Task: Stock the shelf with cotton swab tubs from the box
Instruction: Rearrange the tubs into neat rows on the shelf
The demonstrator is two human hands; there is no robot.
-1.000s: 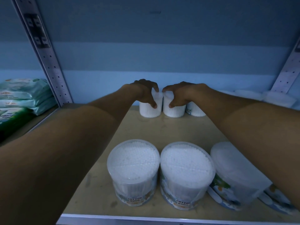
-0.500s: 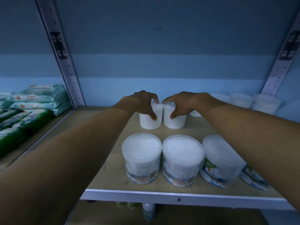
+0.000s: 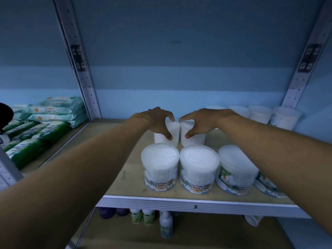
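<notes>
Two hands on two cotton swab tubs, mid-shelf

The left hand (image 3: 158, 123) curls fingers and thumb round the left tub (image 3: 166, 134); the right hand (image 3: 199, 123) grips the right tub (image 3: 193, 136) likewise — the tubs touching, upright on the wooden shelf (image 3: 125, 169), just behind the front row of "Cotton Buds" tubs (image 3: 160, 167). Wet-wipe packs (image 3: 57, 112) are stacked in the next bay to the left.

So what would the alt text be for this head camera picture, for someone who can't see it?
Two bare hands, left hand and right hand, each grip a white cotton swab tub mid-shelf, behind a front row of tubs. Wipe packs lie left.
</notes>
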